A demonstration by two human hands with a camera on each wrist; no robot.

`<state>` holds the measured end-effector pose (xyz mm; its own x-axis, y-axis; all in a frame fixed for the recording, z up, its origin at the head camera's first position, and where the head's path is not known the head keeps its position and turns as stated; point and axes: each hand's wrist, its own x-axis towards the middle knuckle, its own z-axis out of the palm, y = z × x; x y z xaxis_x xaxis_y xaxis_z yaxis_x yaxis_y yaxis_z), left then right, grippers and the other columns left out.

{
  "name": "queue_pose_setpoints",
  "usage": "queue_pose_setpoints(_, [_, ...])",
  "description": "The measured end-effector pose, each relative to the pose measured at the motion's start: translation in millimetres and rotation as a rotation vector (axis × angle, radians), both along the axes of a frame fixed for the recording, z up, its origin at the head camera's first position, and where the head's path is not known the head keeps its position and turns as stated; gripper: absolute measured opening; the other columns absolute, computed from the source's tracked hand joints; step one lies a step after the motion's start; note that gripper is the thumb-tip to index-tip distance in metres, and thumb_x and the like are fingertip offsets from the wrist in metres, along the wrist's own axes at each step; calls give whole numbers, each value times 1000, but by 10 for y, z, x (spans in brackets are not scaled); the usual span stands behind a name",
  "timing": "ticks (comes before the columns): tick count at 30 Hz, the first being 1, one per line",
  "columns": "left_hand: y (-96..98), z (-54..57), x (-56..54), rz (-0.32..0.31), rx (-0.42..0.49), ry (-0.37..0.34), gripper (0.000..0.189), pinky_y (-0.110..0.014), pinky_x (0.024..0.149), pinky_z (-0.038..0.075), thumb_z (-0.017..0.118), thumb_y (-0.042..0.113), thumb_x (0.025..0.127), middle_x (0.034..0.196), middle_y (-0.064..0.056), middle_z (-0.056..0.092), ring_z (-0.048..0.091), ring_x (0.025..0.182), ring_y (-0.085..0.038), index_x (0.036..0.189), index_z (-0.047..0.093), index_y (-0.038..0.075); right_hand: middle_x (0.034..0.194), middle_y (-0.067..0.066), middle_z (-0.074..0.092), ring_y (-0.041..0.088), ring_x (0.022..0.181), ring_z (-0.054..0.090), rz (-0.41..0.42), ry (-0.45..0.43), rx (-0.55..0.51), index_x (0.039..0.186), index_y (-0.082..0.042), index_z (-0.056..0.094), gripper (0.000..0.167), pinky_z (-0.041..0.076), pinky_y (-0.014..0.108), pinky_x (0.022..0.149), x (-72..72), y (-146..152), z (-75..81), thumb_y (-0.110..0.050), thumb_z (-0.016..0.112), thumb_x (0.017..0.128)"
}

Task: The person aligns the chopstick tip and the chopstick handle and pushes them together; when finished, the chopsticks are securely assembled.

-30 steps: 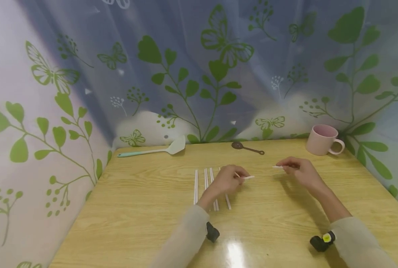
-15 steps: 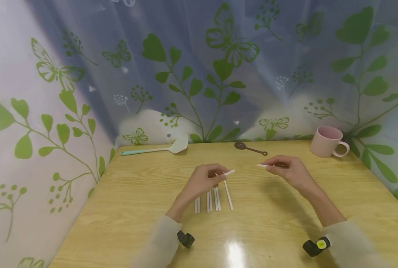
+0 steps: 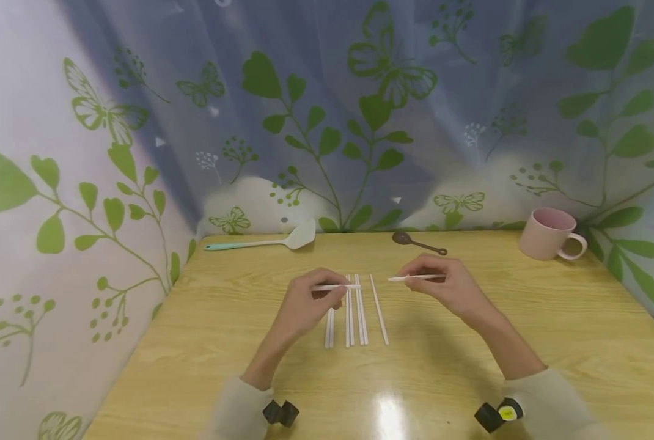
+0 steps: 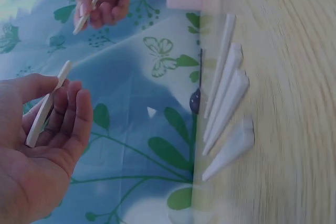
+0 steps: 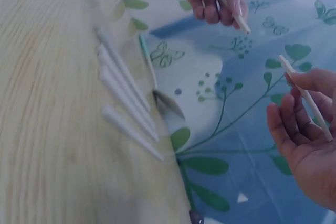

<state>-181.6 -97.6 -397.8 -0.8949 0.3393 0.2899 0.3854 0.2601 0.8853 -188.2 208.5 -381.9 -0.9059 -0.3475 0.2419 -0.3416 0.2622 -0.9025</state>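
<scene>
My left hand (image 3: 308, 305) pinches a short piece of white chopstick (image 4: 48, 104) between thumb and fingers, over the left part of the chopstick row. To the right of that row, my right hand (image 3: 442, 284) pinches a similar short piece (image 5: 310, 100), whose thin end points left in the head view. The two pieces face each other end to end, with a gap between them. On the table, white chopsticks lie lengthwise: several side by side in pairs (image 3: 362, 318) and a single chopstick (image 3: 379, 315) at the right. My left hand hides the upper part of the leftmost pair.
The wooden table (image 3: 195, 342) ends at a patterned curtain (image 3: 305, 122). Along its back edge lie a spatula (image 3: 266, 242) with a mint handle and a dark brown spoon (image 3: 417, 244). A pink mug (image 3: 547, 235) stands at the back right.
My left hand has moved left across the chopsticks, its piece now level. My right hand has also moved left with its piece. The view has shifted slightly.
</scene>
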Motion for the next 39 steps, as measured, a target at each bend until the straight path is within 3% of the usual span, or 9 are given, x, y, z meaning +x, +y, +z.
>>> queue_pose_setpoints(5, [61,70,46,-9,58,4,14,-35,80,63,70,22,102,97,-5,75,74,83,-33,113,75,14,112,15,72,28,99,75,64,-12,-65,115,-7,73,18,60,35,92,26,-163,104,-15,72,100])
queue_pose_setpoints(10, [119,161,23,-13,93,45,17,-42,80,63,69,24,102,104,-6,74,74,82,-21,116,76,15,104,13,76,29,96,77,96,-41,-184,117,2,70,21,60,36,94,43,-255,160,-9,71,100])
queue_pose_setpoints(14, [116,216,17,-20,107,77,19,-36,78,63,68,20,103,105,-8,71,73,81,-18,118,78,12,99,13,78,33,95,77,125,-60,-250,118,4,69,22,60,39,96,67,-300,191,-8,70,100])
queue_pose_setpoints(18, [106,246,22,-36,132,90,20,-34,78,63,68,17,103,102,-12,71,73,81,-21,119,78,10,99,14,79,35,95,77,121,-49,-260,118,4,69,22,60,39,95,86,-301,215,-7,70,100])
queue_pose_setpoints(24, [134,266,39,-82,188,55,21,-37,80,64,68,15,102,94,-14,76,76,83,-34,119,76,6,101,14,79,36,98,76,104,-51,-241,119,3,70,23,59,37,96,119,-281,250,-10,70,100])
queue_pose_setpoints(32, [184,265,67,-95,188,69,20,-38,79,64,68,14,102,92,-11,78,76,81,-26,119,77,8,109,12,78,33,98,76,94,-74,-236,119,0,70,24,59,37,97,153,-261,284,-13,72,99])
queue_pose_setpoints(39, [205,242,86,-149,204,40,21,-39,83,64,67,16,103,95,-13,77,76,83,-22,121,76,8,105,19,76,34,94,77,158,-64,-251,118,5,68,21,61,42,94,140,-253,265,-5,69,100])
